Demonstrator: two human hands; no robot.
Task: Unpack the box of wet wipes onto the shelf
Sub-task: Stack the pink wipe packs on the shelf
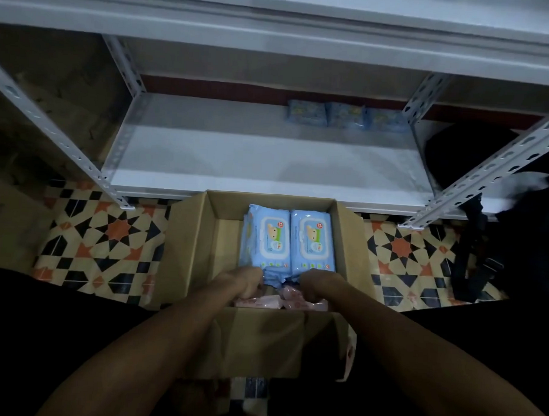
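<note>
As the left hand [243, 283] grips the near end of the left blue pack [266, 240] and the right hand [317, 288] that of the right blue pack [312, 242], both inside the box [190, 235], slack wrapper may slip from the grip, dropping packs short of the shelf [269, 163] beyond the box.

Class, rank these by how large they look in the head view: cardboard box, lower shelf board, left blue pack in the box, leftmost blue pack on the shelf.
1. cardboard box and lower shelf board: too alike to rank.
2. left blue pack.
3. leftmost shelf pack, smallest, but farther away.
</note>
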